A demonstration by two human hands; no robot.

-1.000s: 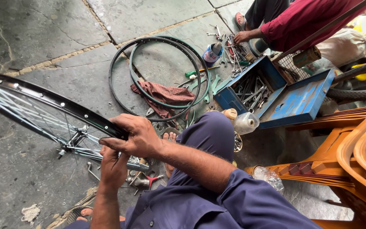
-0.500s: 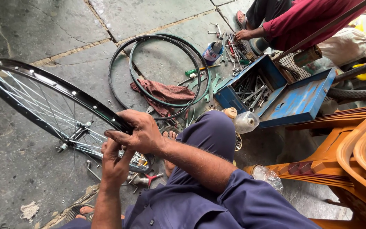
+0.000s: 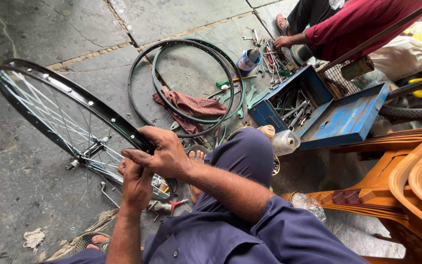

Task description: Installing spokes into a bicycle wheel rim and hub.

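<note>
Stone-slab floor (image 3: 35,29) bears bicycle wheel (image 3: 69,117), tyre (image 3: 186,83), toolbox (image 3: 338,115).

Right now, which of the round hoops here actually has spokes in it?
The black wheel rim gripped by both hands; silver spokes run to its hub. The loose tyre and bare rim on the floor are empty rings.

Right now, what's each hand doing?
Left hand: closed on the wheel rim.
Right hand: gripping the same rim from above.

Dark blue button-up shirt (short sleeves), matching blue trousers, bare forearms, sandals on the feet
</note>
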